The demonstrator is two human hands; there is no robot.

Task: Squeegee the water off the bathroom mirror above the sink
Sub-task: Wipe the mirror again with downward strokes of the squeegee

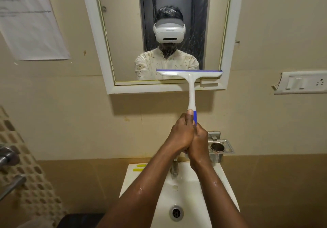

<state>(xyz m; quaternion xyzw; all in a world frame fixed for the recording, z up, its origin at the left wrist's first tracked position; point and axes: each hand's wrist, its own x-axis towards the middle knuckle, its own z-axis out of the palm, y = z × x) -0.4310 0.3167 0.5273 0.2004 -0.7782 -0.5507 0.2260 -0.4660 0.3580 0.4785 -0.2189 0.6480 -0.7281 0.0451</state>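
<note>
Head view: you hold the squeegee (191,88) upright with both hands, its blade along the mirror's (123,33) lower right edge.
Your left hand (182,134) and right hand (199,141) curl tightly round the blue grip; streaks mark the glass, above the white sink (178,203) and tap (174,169).

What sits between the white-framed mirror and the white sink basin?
In the head view, bare beige wall, crossed by the white and blue squeegee's handle and both hands, left and right, gripping it below the mirror and above the sink.
</note>
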